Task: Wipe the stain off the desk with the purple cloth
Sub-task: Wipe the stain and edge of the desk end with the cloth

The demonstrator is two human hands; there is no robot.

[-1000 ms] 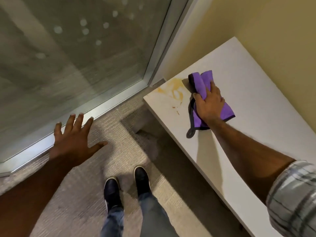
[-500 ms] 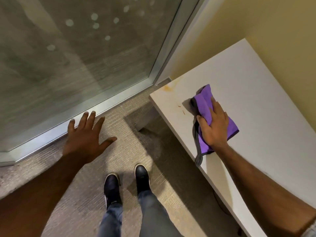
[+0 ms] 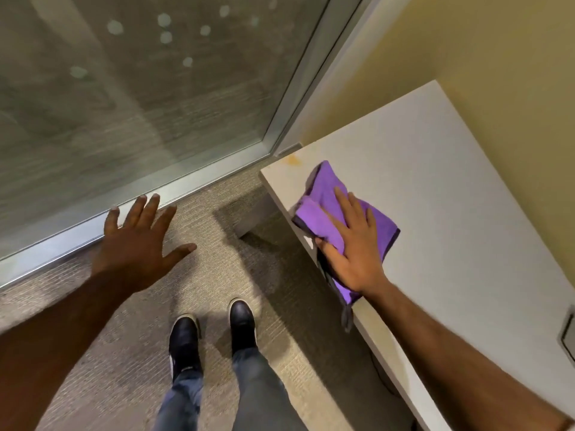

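Observation:
The purple cloth [image 3: 323, 194] lies folded on the white desk [image 3: 451, 197], near its left front edge, with a dark tail hanging over the edge. My right hand [image 3: 354, 244] presses flat on the cloth, fingers spread over it. A small orange stain [image 3: 292, 159] shows at the desk's far left corner, just beyond the cloth. My left hand [image 3: 140, 241] hovers over the floor with fingers spread and nothing in it.
A glass wall with a metal frame [image 3: 199, 185] runs along the left. A yellow wall [image 3: 513, 73] backs the desk. My two dark shoes [image 3: 214, 334] stand on the carpet beside the desk. A grey object [image 3: 569, 337] sits at the desk's right edge.
The large orange smear seen earlier is mostly gone; only a small patch at the corner shows. My right hand has slid the cloth across that area toward the desk's front edge.

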